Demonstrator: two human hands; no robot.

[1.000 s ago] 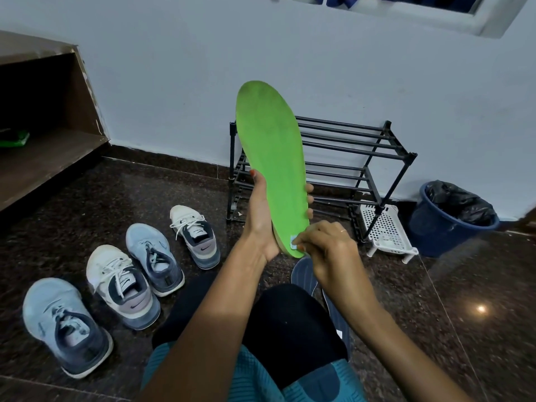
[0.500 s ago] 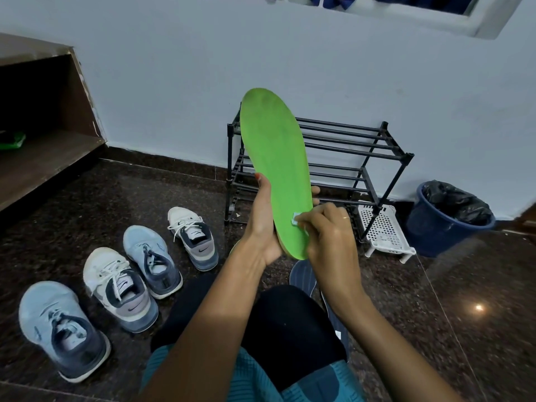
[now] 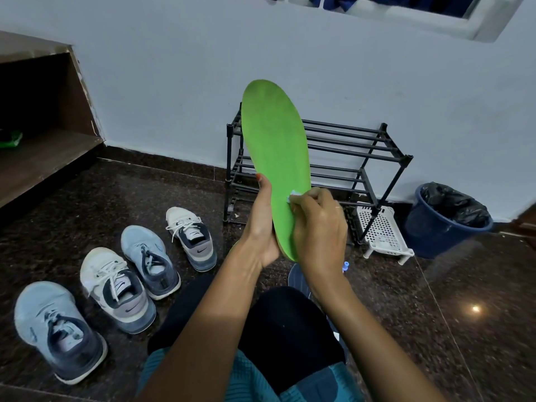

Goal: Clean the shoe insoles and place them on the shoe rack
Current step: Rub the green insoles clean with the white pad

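Your left hand (image 3: 261,224) grips one green insole (image 3: 275,158) by its heel end, thumb on the front edge. It stands upright, toe up, in front of the left half of the rack (image 3: 362,149). Your right hand (image 3: 319,227) pinches one small pale wipe (image 3: 293,195) in curled fingers and presses it on the lower face of the insole.

The one black rack stands against the wall. Four shoes (image 3: 116,288) sit on the floor left of the rack, two light blue and two white. One white perforated stand (image 3: 383,236) touches the rack's right front leg, and one blue bin (image 3: 443,224) sits further right. A dark shape (image 3: 298,278) in front of the rack, under your right wrist, may be a second insole; it is mostly hidden.
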